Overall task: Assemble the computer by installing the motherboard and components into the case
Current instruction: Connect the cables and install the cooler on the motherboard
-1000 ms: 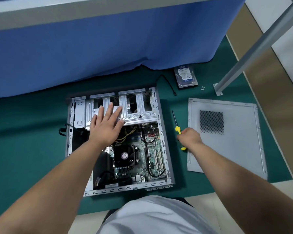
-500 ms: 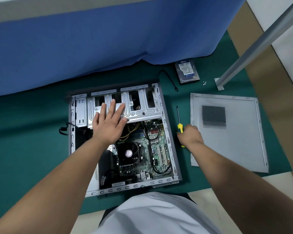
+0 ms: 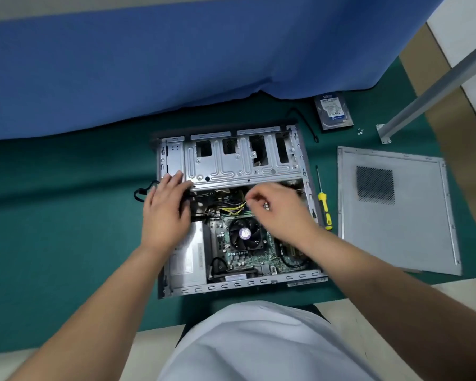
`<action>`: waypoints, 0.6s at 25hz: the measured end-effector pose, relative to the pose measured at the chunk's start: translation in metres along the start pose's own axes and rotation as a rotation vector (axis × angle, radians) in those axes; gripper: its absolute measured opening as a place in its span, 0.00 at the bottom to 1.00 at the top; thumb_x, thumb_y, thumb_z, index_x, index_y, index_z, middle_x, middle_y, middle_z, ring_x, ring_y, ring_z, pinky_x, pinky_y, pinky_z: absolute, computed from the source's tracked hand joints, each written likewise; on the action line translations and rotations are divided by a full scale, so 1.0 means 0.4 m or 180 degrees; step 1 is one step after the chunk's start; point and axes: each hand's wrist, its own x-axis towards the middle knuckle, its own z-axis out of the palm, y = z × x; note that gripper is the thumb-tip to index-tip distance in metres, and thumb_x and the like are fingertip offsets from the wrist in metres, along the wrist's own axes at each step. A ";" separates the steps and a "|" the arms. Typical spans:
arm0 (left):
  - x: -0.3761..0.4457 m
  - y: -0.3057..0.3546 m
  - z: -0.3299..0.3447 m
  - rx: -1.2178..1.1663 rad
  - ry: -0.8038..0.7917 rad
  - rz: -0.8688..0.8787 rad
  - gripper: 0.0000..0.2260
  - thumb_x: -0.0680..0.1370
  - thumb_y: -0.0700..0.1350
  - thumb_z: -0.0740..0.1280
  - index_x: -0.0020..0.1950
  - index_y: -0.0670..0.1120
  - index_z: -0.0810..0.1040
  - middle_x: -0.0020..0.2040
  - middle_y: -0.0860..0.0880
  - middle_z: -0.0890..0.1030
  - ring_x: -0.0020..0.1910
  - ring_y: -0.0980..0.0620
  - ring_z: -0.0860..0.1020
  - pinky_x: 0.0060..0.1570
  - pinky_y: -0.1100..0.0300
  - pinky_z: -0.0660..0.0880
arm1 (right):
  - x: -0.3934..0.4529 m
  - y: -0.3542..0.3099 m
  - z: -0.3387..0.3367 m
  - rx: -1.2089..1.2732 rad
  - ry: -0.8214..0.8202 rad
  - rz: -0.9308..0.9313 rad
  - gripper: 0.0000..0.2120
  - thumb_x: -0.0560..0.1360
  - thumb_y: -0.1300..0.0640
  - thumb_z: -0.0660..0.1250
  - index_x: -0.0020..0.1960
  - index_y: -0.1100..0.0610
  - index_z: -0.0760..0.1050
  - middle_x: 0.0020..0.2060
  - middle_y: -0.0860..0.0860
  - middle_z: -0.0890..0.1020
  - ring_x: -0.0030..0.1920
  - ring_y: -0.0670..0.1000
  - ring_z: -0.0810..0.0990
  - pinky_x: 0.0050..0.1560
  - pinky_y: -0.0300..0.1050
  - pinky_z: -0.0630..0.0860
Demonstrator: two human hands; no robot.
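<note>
The open grey computer case [image 3: 231,287] lies flat on the green mat. Inside it sit the motherboard [image 3: 248,260] with its black CPU fan [image 3: 243,233] and a silver power supply [image 3: 187,257]. A metal drive cage [image 3: 231,166] spans the far end. My left hand [image 3: 164,213] rests at the cage's near left corner, fingers fairly straight on a black part there. My right hand [image 3: 278,209] hovers over the yellow wires [image 3: 235,209] with curled fingers pinching a small light part, too blurred to name.
A yellow-handled screwdriver [image 3: 323,204] lies on the mat right of the case. Beyond it lies the grey side panel [image 3: 396,215]. A hard drive [image 3: 333,111], loose screws [image 3: 360,130] and a black cable [image 3: 305,125] lie at the back. A metal leg [image 3: 437,86] slants at the right; a blue cloth [image 3: 176,64] hangs behind.
My right hand left the screwdriver on the mat and moved left over the case interior. My left hand slid from the cage's top down to its near left corner.
</note>
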 end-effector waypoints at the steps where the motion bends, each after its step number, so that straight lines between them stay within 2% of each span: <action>1: -0.009 -0.009 0.007 0.0129 -0.0033 0.0056 0.23 0.82 0.42 0.63 0.77 0.53 0.69 0.82 0.53 0.62 0.82 0.52 0.52 0.80 0.45 0.52 | 0.010 -0.020 0.042 -0.0103 -0.0336 -0.0044 0.10 0.82 0.50 0.64 0.60 0.48 0.80 0.53 0.42 0.80 0.47 0.41 0.80 0.52 0.41 0.78; 3: -0.013 -0.019 0.015 0.0211 -0.0027 0.0125 0.26 0.80 0.40 0.62 0.78 0.52 0.67 0.82 0.53 0.60 0.83 0.52 0.51 0.80 0.45 0.53 | 0.040 -0.046 0.114 -0.0336 -0.0792 -0.0020 0.13 0.83 0.51 0.63 0.65 0.50 0.79 0.60 0.47 0.81 0.48 0.46 0.81 0.54 0.46 0.79; 5: -0.009 -0.019 0.015 0.0242 -0.0038 0.0125 0.28 0.77 0.39 0.62 0.78 0.51 0.68 0.82 0.52 0.60 0.83 0.51 0.51 0.79 0.44 0.55 | 0.079 -0.063 0.171 -0.0508 -0.1008 0.0065 0.16 0.84 0.53 0.61 0.70 0.50 0.77 0.67 0.51 0.80 0.58 0.51 0.80 0.61 0.47 0.77; 7: -0.005 -0.018 0.015 0.0284 -0.0049 0.0116 0.29 0.76 0.38 0.62 0.77 0.51 0.68 0.82 0.52 0.60 0.83 0.51 0.51 0.79 0.44 0.56 | 0.118 -0.076 0.217 -0.0568 -0.1193 0.0216 0.19 0.84 0.57 0.59 0.74 0.49 0.74 0.69 0.54 0.79 0.65 0.56 0.78 0.65 0.51 0.76; 11: -0.006 -0.014 0.017 0.0345 -0.0056 0.0098 0.29 0.76 0.39 0.62 0.77 0.51 0.68 0.83 0.52 0.60 0.83 0.52 0.51 0.79 0.45 0.55 | 0.170 -0.082 0.275 -0.0695 -0.1472 0.0412 0.19 0.83 0.57 0.59 0.73 0.52 0.74 0.63 0.58 0.81 0.61 0.61 0.80 0.60 0.54 0.78; 15: -0.006 -0.011 0.014 0.0355 -0.0080 0.0097 0.28 0.77 0.39 0.62 0.77 0.50 0.69 0.83 0.52 0.60 0.83 0.51 0.51 0.79 0.45 0.56 | 0.179 -0.083 0.276 -0.0474 -0.1248 0.0389 0.11 0.82 0.52 0.64 0.62 0.51 0.80 0.53 0.54 0.84 0.53 0.58 0.81 0.55 0.53 0.79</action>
